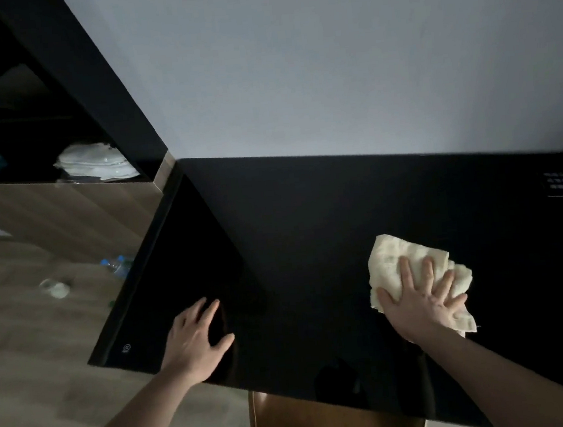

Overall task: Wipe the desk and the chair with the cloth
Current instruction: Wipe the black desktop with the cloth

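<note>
A glossy black desk (310,245) fills the middle of the view against a pale wall. On its right half lies a crumpled cream cloth (394,257). My right hand (419,300) presses flat on the cloth with fingers spread. My left hand (196,338) rests on the desk near its front left corner, fingers relaxed and holding nothing. A brown leather chair (310,424) is tucked under the desk's front edge, only its back showing.
A dark shelf unit (56,107) stands at the left with folded white items (96,162) on it. A plastic bottle (118,263) and a small clear object (55,288) lie on the wooden floor. A small printed card (560,181) sits on the desk's far right.
</note>
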`<state>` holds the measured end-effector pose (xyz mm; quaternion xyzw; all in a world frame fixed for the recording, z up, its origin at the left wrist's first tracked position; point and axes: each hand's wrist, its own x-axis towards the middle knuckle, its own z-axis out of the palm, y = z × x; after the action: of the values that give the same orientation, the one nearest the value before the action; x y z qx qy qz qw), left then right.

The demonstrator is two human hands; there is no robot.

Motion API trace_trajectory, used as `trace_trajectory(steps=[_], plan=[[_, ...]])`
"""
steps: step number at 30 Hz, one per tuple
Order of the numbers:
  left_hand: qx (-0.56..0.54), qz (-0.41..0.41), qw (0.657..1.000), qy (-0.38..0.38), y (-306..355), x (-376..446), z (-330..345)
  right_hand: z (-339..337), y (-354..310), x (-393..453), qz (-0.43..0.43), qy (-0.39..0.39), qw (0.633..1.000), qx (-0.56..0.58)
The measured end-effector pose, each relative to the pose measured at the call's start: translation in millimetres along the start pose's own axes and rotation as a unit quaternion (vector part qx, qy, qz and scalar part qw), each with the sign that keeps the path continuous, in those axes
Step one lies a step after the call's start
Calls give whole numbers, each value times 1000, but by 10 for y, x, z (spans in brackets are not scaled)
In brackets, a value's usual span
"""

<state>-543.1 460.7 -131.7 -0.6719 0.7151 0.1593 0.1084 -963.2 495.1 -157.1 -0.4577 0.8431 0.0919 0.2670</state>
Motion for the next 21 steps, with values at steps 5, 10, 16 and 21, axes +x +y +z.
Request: trace_trajectory(steps=[5,10,16,21], plan=[[13,-36,998,44,-1141,532,-146,315,-786,-302,35,18,999,8],[-36,-37,998,39,-1825,847,-180,568,-1732,-588,19,13,999,24],[-96,-20,991,89,-1934,863,-73,712,-2134,-704,22,17,999,31],[-96,-26,990,99,-1935,917,-57,754,-2379,-615,41,35,998,30]])
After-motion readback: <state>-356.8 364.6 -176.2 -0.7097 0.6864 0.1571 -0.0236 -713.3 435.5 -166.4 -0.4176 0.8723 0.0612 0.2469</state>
